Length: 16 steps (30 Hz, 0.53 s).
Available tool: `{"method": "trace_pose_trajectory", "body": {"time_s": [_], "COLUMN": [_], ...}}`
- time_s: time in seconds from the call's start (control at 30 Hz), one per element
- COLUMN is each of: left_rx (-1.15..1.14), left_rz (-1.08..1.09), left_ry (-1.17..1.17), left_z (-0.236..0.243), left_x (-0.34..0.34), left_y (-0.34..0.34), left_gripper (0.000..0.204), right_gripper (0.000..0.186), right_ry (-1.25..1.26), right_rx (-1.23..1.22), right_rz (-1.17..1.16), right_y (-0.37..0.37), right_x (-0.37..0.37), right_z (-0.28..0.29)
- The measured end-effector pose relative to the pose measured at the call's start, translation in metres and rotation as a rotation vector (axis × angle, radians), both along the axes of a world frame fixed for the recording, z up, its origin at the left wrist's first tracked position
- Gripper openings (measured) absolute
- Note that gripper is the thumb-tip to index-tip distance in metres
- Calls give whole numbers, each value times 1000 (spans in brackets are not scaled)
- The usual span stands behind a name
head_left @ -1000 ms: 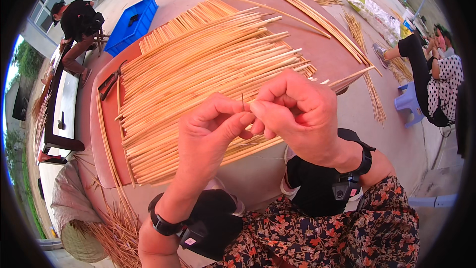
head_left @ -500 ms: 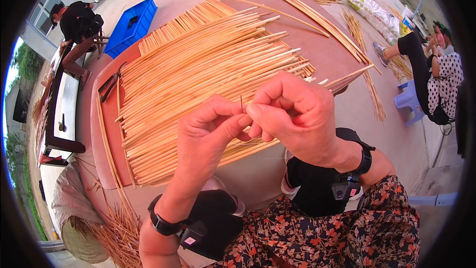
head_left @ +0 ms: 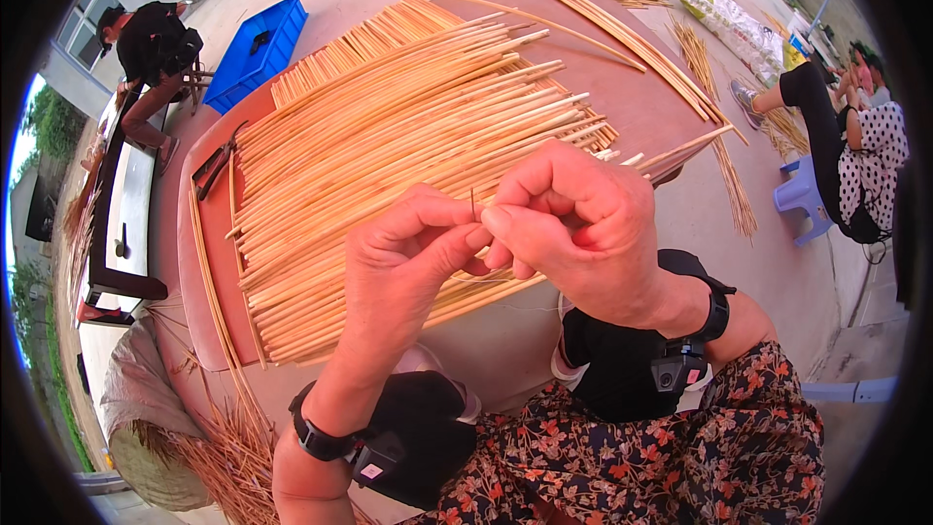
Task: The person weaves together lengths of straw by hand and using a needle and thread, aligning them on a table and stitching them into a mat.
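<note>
Fingertips nearly meeting, my two hands are raised over the near edge of a mat of straw-coloured reed stalks [head_left: 379, 151]. Between thumb and forefinger my left hand [head_left: 403, 253] pinches a thin dark needle [head_left: 472, 198], its tip pointing up. My right hand [head_left: 588, 233] is closed in a pinch right beside the needle. A fine pale thread [head_left: 530, 309] trails below the hands; its end at the right fingertips is too small to make out. The stalks lie side by side on a reddish-brown table [head_left: 209, 262].
Black-handled pliers [head_left: 216, 163] lie left of the stalks. Loose stalks [head_left: 622, 44] rest on the table's far right. Beyond are a blue crate [head_left: 258, 53], a purple stool [head_left: 803, 200] and people seated on both sides. Dry stalks [head_left: 228, 462] and a sack [head_left: 146, 399] are at lower left.
Almost nothing differs. My left hand has shifted very slightly left; both pinches stay the same.
</note>
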<state>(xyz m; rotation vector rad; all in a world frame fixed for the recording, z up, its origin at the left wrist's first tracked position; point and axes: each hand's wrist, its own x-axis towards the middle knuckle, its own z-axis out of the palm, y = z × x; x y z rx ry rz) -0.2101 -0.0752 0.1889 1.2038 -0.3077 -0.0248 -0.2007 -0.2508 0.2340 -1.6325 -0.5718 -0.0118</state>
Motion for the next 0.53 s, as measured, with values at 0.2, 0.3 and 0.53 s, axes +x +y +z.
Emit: {"method": "trace_pose_trajectory", "body": {"time_s": [0.2, 0.3, 0.53], "left_rx": [20, 31, 47], "left_rz": [4, 10, 24], "left_ry": [-14, -22, -58], "left_z": [0, 0, -2], "left_x": [0, 0, 1], "left_y": [-1, -1, 2], "left_gripper": [12, 12, 14], "right_gripper": [5, 5, 5], "right_ry": [-1, -2, 1], "right_rx": [-15, -15, 44], "right_rz": [2, 4, 8], "right_y": [-1, -1, 1], "right_x": [1, 1, 1], "right_z": [0, -1, -2]}}
